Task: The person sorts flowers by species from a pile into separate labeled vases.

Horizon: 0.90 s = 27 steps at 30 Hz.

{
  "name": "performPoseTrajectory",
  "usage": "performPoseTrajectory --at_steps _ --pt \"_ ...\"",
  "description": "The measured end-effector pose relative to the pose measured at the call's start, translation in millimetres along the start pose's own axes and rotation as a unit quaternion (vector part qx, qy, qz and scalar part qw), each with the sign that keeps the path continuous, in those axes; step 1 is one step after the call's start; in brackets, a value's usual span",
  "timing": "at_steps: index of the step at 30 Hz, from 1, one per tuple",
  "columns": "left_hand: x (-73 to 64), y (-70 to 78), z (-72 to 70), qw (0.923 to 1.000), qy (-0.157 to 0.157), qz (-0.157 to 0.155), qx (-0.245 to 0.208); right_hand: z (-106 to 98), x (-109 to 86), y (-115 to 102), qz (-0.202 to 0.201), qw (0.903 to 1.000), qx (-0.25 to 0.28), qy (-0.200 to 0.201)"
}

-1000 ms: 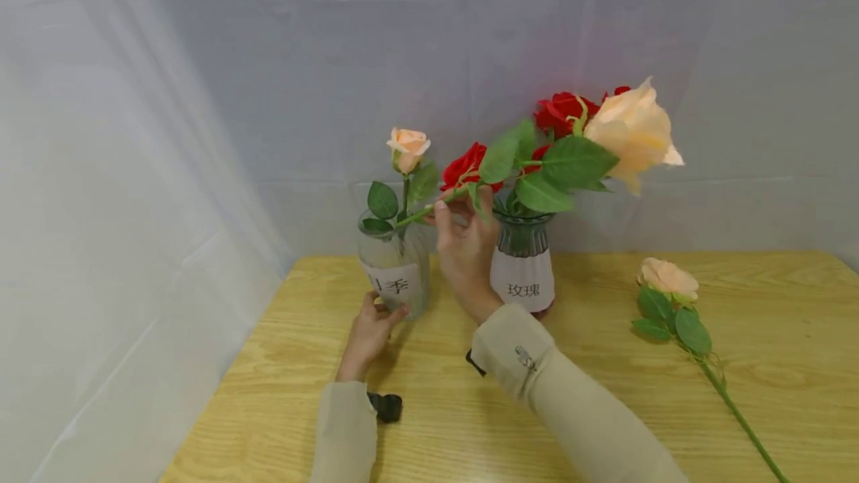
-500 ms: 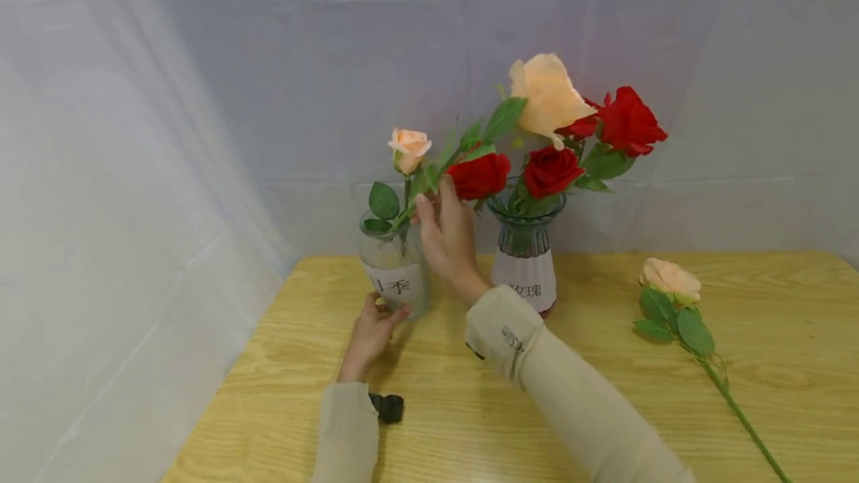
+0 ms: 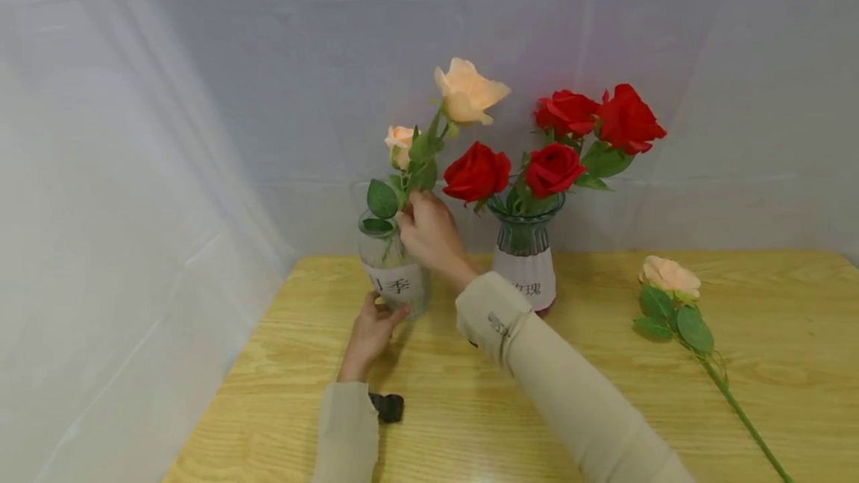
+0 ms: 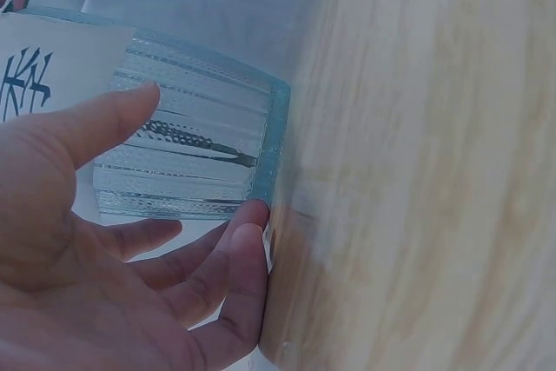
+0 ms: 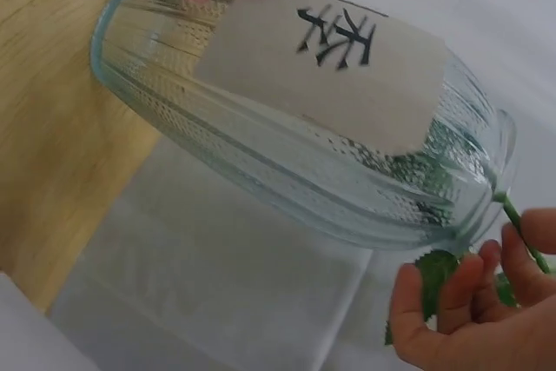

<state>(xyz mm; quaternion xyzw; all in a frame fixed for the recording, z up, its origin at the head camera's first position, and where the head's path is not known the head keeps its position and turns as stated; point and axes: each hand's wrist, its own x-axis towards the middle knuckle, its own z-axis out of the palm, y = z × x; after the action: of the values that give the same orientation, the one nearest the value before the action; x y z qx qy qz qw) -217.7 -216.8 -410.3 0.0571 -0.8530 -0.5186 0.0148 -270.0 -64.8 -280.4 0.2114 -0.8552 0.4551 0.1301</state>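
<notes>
A clear glass vase (image 3: 376, 250) with a white paper label stands at the left of the table. My left hand (image 3: 369, 338) steadies its base, thumb on the front and fingers round the side in the left wrist view. At the vase's mouth my right hand (image 3: 432, 235) pinches the green stem (image 5: 514, 216) of a large peach rose (image 3: 468, 92). That stem enters the mouth in the right wrist view, and the bloom leans right above my hand. A smaller peach rose (image 3: 400, 146) stands in the same vase, partly covered by leaves.
Right of my right hand, a ribbed vase (image 3: 526, 233) with a paper label holds several red roses (image 3: 553, 169). Another peach rose (image 3: 669, 278) lies on the wooden table (image 3: 590, 386) at the right. A pale sheet (image 3: 322, 43) hangs behind the table.
The large peach rose has swung left and upright, from in front of the red roses to above the clear vase. My right hand moved left and down to the mouth; my left hand stayed put.
</notes>
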Motion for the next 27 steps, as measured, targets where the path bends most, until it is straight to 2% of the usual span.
performPoseTrajectory --at_steps 4,8,10,13,17,24,27 --pt "0.1 0.2 -0.7 1.0000 0.000 0.003 0.000 -4.7 4.3 -3.2 0.014 0.9976 -0.044 -0.051" --pt "0.5 0.4 -0.7 1.0000 -0.001 0.002 -0.002 -10.1 7.3 -5.8 0.031 0.9935 -0.058 -0.094" --pt "0.6 0.3 -0.2 1.0000 -0.002 0.000 -0.005 -12.4 8.8 -6.0 0.039 0.9917 -0.055 -0.110" --pt "0.9 -0.3 0.2 1.0000 -0.002 0.000 -0.007 -15.5 9.3 -4.8 0.055 0.9900 -0.016 -0.128" --pt "1.5 -1.7 0.4 1.0000 -0.002 0.007 -0.005 -17.7 6.2 0.0 0.068 0.9890 0.057 -0.118" --pt "1.3 -2.3 1.0 0.9999 -0.001 0.010 -0.002 -22.8 -12.2 13.2 0.085 0.9892 0.063 -0.101" --pt "0.9 -3.1 0.6 0.9999 0.002 0.012 -0.002 -26.8 -23.0 19.3 0.069 0.9903 0.068 -0.100"
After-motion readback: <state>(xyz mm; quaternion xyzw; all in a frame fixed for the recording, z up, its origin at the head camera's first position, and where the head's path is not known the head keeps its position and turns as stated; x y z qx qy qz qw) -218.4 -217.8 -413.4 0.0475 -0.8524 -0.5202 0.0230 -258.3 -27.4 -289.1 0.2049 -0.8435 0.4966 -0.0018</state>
